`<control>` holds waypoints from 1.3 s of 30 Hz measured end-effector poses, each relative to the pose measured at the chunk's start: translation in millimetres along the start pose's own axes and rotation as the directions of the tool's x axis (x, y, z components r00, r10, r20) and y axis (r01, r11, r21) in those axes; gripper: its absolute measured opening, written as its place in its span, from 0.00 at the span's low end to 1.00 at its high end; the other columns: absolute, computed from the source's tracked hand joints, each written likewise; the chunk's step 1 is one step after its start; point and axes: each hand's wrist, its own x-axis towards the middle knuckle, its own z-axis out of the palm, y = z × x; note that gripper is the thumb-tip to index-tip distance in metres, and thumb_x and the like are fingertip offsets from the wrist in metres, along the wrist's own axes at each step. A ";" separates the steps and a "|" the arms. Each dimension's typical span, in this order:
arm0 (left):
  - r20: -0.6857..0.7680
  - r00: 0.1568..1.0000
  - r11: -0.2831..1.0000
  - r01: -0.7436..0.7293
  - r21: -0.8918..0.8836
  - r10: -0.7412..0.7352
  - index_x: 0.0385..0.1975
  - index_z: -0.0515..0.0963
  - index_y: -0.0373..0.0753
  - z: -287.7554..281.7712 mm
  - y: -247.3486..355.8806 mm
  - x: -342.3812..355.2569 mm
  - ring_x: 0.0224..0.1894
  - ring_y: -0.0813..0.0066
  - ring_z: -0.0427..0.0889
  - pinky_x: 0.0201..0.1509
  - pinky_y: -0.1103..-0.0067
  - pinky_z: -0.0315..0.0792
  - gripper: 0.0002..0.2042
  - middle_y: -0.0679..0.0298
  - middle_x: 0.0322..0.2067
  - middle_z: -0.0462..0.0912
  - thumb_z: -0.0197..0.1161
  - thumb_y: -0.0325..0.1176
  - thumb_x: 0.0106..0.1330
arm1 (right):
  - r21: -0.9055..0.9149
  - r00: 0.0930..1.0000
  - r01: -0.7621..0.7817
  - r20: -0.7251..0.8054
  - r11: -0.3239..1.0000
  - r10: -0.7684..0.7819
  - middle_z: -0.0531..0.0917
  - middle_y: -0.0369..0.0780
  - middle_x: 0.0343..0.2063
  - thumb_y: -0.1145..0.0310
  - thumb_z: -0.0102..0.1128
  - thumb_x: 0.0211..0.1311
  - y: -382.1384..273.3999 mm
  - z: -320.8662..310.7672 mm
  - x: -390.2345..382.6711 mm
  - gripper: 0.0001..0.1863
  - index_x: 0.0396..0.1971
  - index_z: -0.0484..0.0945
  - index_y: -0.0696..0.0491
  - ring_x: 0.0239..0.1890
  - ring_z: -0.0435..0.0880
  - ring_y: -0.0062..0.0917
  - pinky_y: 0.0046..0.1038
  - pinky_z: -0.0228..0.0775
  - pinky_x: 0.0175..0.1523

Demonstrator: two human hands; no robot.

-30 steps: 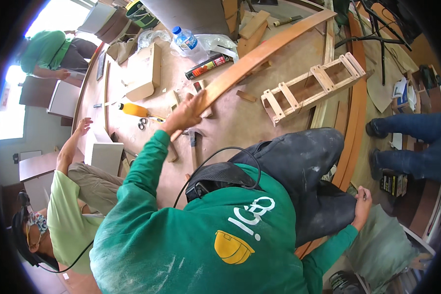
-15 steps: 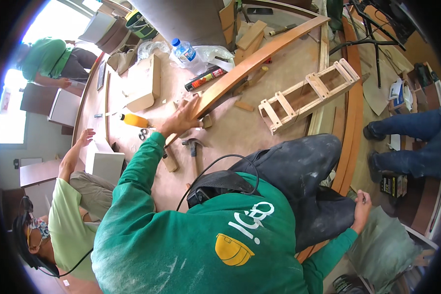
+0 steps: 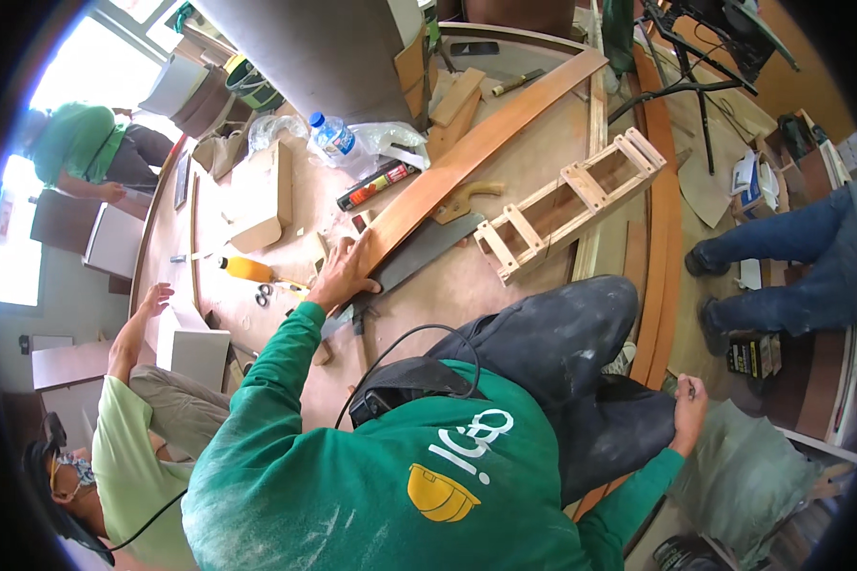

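**L grip [image 3: 341, 273] clamped on plank [image 3: 486, 147]**

Your L grip has the plank's near-L end; the rest runs to far R. Handsaw [image 3: 428, 255] lies just R of it, w/ wooden frame [image 3: 571, 205] further R. Your R grip [image 3: 690, 416], by your trouser leg [image 3: 619, 419], is curled round a small dark item [image 3: 692, 391], type unclear.

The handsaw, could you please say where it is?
In the head view, the handsaw lies right of the left hand, between the wooden plank and the slatted frame.
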 end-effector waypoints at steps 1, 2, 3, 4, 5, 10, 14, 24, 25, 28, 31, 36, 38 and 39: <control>-0.005 1.000 1.000 0.001 0.007 -0.001 0.81 0.52 0.46 2.3 -3.3 -0.3 0.66 0.40 0.70 0.71 0.57 0.67 0.61 0.46 0.63 0.68 0.86 0.42 0.45 | -0.005 1.000 -0.002 -0.008 1.000 0.002 0.83 0.42 0.31 0.55 0.63 0.73 -1.4 -1.0 -1.3 0.21 0.44 0.82 0.61 0.33 0.80 0.26 0.31 0.73 0.44; -0.011 1.000 1.000 0.003 0.014 -0.003 0.81 0.52 0.46 4.2 -6.1 -0.7 0.66 0.40 0.70 0.71 0.56 0.67 0.61 0.46 0.63 0.68 0.86 0.42 0.45 | 0.002 1.000 0.017 -0.024 1.000 -0.017 0.83 0.42 0.31 0.55 0.63 0.73 -0.6 0.0 -1.3 0.21 0.44 0.82 0.61 0.33 0.80 0.26 0.31 0.73 0.44; -0.016 1.000 1.000 0.006 0.021 -0.005 0.81 0.52 0.46 4.5 -9.1 0.6 0.66 0.40 0.69 0.72 0.56 0.67 0.61 0.46 0.64 0.67 0.86 0.42 0.45 | 0.008 0.999 0.037 -0.040 0.999 -0.037 0.83 0.42 0.31 0.55 0.63 0.73 1.3 3.2 -0.6 0.21 0.44 0.82 0.61 0.33 0.80 0.26 0.32 0.73 0.44; 0.003 1.000 1.000 0.025 0.012 -0.025 0.81 0.52 0.47 4.1 -9.1 0.5 0.68 0.40 0.68 0.74 0.55 0.64 0.60 0.45 0.66 0.66 0.85 0.45 0.47 | 0.008 0.997 0.053 -0.052 0.999 -0.052 0.83 0.42 0.31 0.55 0.63 0.73 2.9 3.7 -2.1 0.21 0.44 0.82 0.61 0.33 0.80 0.26 0.32 0.74 0.44; -0.075 0.997 0.993 -0.004 0.116 0.013 0.81 0.53 0.47 6.8 -6.1 0.9 0.69 0.40 0.67 0.74 0.55 0.62 0.59 0.46 0.67 0.65 0.84 0.47 0.48 | 0.008 0.998 0.047 -0.049 0.999 -0.047 0.83 0.42 0.31 0.54 0.63 0.73 4.3 2.3 -2.7 0.21 0.44 0.82 0.61 0.33 0.80 0.27 0.32 0.74 0.44; -0.173 0.942 0.951 -0.259 0.168 0.288 0.79 0.59 0.46 7.9 51.3 19.8 0.72 0.46 0.63 0.76 0.56 0.57 0.51 0.51 0.69 0.66 0.79 0.50 0.54 | -0.020 0.999 0.018 -0.030 1.000 -0.019 0.84 0.43 0.32 0.55 0.63 0.72 -3.0 -2.5 -6.2 0.21 0.45 0.83 0.61 0.35 0.81 0.29 0.34 0.74 0.46; -0.186 0.878 0.897 -0.421 0.135 0.441 0.78 0.62 0.45 35.5 99.5 51.2 0.70 0.50 0.66 0.75 0.58 0.58 0.48 0.53 0.65 0.69 0.78 0.46 0.55 | 0.019 0.999 -0.011 -0.051 1.000 0.012 0.86 0.45 0.36 0.55 0.63 0.72 3.1 -0.3 -4.5 0.21 0.46 0.83 0.61 0.39 0.84 0.32 0.35 0.74 0.49; -0.041 0.840 0.794 -0.495 0.354 0.542 0.78 0.62 0.51 39.7 78.3 97.0 0.66 0.53 0.70 0.63 0.53 0.65 0.47 0.56 0.62 0.70 0.77 0.44 0.56 | 0.064 0.993 0.042 -0.113 0.997 -0.034 0.87 0.46 0.41 0.54 0.63 0.74 19.6 -1.4 -12.1 0.20 0.46 0.82 0.59 0.41 0.81 0.32 0.35 0.74 0.50; -0.039 0.835 0.791 -0.504 0.347 0.549 0.78 0.62 0.52 38.2 78.4 98.1 0.66 0.53 0.70 0.64 0.53 0.65 0.47 0.56 0.62 0.70 0.77 0.45 0.56 | 0.057 0.993 0.038 -0.118 0.998 -0.031 0.86 0.46 0.41 0.54 0.63 0.74 17.9 -0.2 -14.0 0.20 0.46 0.82 0.60 0.41 0.81 0.33 0.35 0.74 0.50; -0.024 0.855 0.788 -0.466 0.403 0.518 0.78 0.63 0.56 38.4 81.7 97.8 0.66 0.53 0.70 0.65 0.55 0.64 0.46 0.57 0.62 0.71 0.78 0.46 0.56 | 0.028 0.992 0.024 -0.125 0.999 -0.020 0.86 0.47 0.42 0.54 0.63 0.74 3.0 -0.8 -17.4 0.21 0.46 0.82 0.60 0.41 0.81 0.34 0.35 0.73 0.50; 0.004 0.818 0.738 -0.522 0.428 0.576 0.75 0.67 0.59 28.6 95.1 97.2 0.66 0.54 0.69 0.68 0.57 0.63 0.42 0.58 0.63 0.71 0.77 0.46 0.58 | 0.011 0.989 0.030 -0.143 0.999 -0.028 0.86 0.47 0.41 0.54 0.62 0.74 -13.0 -2.1 -23.8 0.21 0.46 0.82 0.60 0.41 0.81 0.35 0.35 0.73 0.50; 0.047 0.718 0.639 -0.646 0.418 0.695 0.61 0.81 0.56 58.8 99.6 127.6 0.66 0.56 0.69 0.69 0.60 0.62 0.26 0.59 0.63 0.72 0.74 0.43 0.60 | 0.037 0.990 0.060 -0.130 0.998 -0.055 0.87 0.47 0.41 0.54 0.63 0.73 3.7 0.4 -15.4 0.20 0.46 0.82 0.60 0.42 0.82 0.36 0.35 0.74 0.51; 0.001 0.730 0.687 -0.644 0.337 0.683 0.46 0.87 0.53 60.7 112.2 131.5 0.64 0.57 0.70 0.69 0.61 0.63 0.15 0.61 0.61 0.74 0.74 0.42 0.59 | 0.002 0.989 0.047 -0.137 0.999 -0.046 0.87 0.47 0.41 0.55 0.63 0.73 -2.5 -2.0 -18.2 0.20 0.46 0.83 0.59 0.42 0.83 0.36 0.35 0.75 0.51; 0.057 0.744 0.693 -0.645 0.323 0.666 0.44 0.87 0.52 60.4 111.2 131.7 0.63 0.58 0.70 0.68 0.61 0.63 0.13 0.61 0.60 0.75 0.74 0.42 0.58 | -0.015 0.989 0.040 -0.141 0.999 -0.042 0.87 0.47 0.42 0.55 0.64 0.73 -5.7 -1.5 -20.1 0.20 0.46 0.83 0.59 0.43 0.83 0.37 0.35 0.75 0.52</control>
